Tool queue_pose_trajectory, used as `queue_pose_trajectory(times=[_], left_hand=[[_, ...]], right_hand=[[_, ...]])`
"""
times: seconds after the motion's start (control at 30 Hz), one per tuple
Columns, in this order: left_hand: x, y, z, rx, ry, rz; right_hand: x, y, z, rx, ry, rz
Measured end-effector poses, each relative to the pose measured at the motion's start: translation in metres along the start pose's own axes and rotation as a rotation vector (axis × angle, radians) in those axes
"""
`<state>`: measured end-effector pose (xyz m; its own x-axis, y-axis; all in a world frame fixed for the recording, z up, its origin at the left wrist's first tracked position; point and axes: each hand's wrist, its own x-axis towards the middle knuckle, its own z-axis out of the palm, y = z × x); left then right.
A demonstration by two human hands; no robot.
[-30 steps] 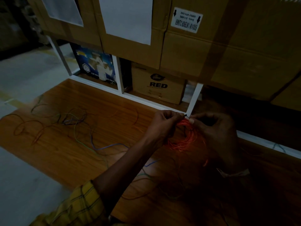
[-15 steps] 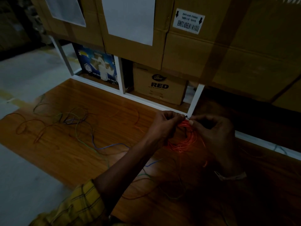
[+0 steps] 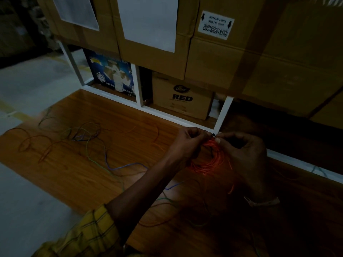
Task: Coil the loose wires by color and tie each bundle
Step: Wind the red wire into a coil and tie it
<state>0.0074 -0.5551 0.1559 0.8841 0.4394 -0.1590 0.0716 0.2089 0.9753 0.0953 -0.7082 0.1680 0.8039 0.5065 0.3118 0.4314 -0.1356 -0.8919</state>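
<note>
We hold our left hand point(image 3: 187, 143) and right hand point(image 3: 241, 151) close together over the far edge of the wooden board point(image 3: 78, 164), fingertips almost meeting. Between them both hands pinch a small dark tie point(image 3: 213, 134) at the top of the orange wire coil point(image 3: 209, 156); the tie is too small and dim for us to make out how it is fastened. The coil hangs below our fingers, and its lower loops are partly hidden behind our left wrist and lost in shadow toward the right. A pale band point(image 3: 263, 202) shows on our right wrist, and a yellow checked sleeve point(image 3: 87, 236) covers our left forearm near the bottom edge of the view.

Out toward the board's left end lie loose wires point(image 3: 81, 136), orange, green and purple or blue strands tangled together; in the low light we cannot separate them cleanly. More thin strands trail under our left arm and fade into darkness at the board's near right corner.

Beyond the far edge stands a white shelf frame point(image 3: 137, 86) with a box marked RED point(image 3: 181, 97) and a blue printed box point(image 3: 111, 73), under large cardboard cartons point(image 3: 232, 58) cut off at the top.
</note>
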Motion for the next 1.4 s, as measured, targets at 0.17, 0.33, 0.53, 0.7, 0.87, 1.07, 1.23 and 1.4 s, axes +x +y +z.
queue_pose_trajectory(times=[0.17,0.33,0.53,0.7,0.87,1.07,1.23,1.4], left_hand=[[0.0,0.0,-0.001,-0.003,-0.012,0.022],[0.0,0.0,-0.003,0.025,-0.031,0.046],[-0.001,-0.002,-0.003,-0.004,-0.055,0.062],[-0.002,-0.003,-0.003,-0.003,-0.054,0.069],[0.0,-0.002,-0.001,0.029,-0.042,0.071],[0.0,-0.007,0.001,0.102,-0.077,0.067],[0.0,-0.01,0.003,0.054,-0.053,0.053],[0.001,-0.01,-0.001,0.015,-0.07,0.067]], right_hand=[[-0.002,0.003,0.0,0.019,0.026,0.035],[-0.004,0.004,0.0,0.009,0.014,0.037],[-0.006,0.003,-0.002,0.073,0.04,0.068],[-0.006,0.007,-0.003,0.089,0.001,0.114],[-0.006,0.01,-0.003,0.129,0.018,0.143],[-0.009,0.009,-0.003,0.188,0.009,0.193],[-0.012,0.009,-0.003,0.188,0.07,0.22],[-0.01,0.01,-0.01,0.17,0.02,0.252]])
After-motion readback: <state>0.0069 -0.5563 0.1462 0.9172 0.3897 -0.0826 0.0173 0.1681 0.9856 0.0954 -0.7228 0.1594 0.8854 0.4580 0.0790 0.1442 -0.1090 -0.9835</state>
